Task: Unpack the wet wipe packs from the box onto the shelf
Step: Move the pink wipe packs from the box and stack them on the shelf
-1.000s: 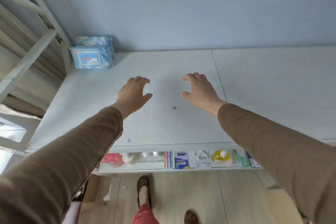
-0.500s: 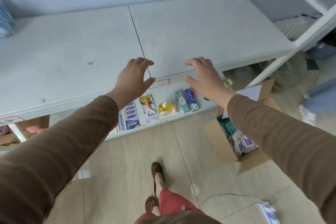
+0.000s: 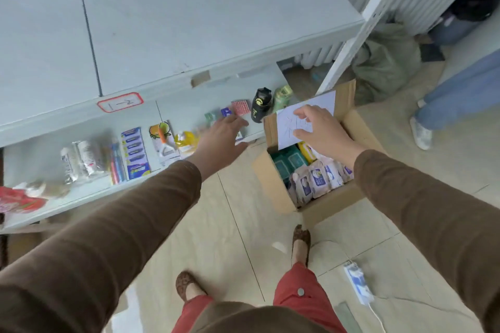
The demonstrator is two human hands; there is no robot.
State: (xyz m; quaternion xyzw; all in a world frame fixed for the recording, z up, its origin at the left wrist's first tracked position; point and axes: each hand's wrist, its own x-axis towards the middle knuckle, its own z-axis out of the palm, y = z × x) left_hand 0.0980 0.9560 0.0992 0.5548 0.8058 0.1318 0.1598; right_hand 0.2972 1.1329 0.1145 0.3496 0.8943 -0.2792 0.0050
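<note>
An open cardboard box (image 3: pixel 273 184) stands on the floor to the right of the shelf unit. Inside lie white and pink wet wipe packs (image 3: pixel 316 180) at the front, dark green packs (image 3: pixel 288 161) behind them and a yellow pack (image 3: pixel 307 150). My right hand (image 3: pixel 319 128) hovers over the box's far side with spread fingers and holds nothing; a white paper sheet (image 3: pixel 311 108) on the box flap lies under it. My left hand (image 3: pixel 219 138) is open in the air left of the box, over the lower shelf's edge. The pale top shelf (image 3: pixel 189 16) is bare here.
The lower shelf (image 3: pixel 48 208) carries small goods: toothbrushes, a peeler, a yellow item, a black bottle (image 3: pixel 261 101). A white upright post (image 3: pixel 351 40) rises behind the box. Another person's legs (image 3: pixel 460 97) stand at right. A power strip (image 3: pixel 357 281) lies on the tiled floor by my feet.
My view swung right and down from the top shelf to the box on the floor. Both hands dropped from above the shelf toward the box, staying empty.
</note>
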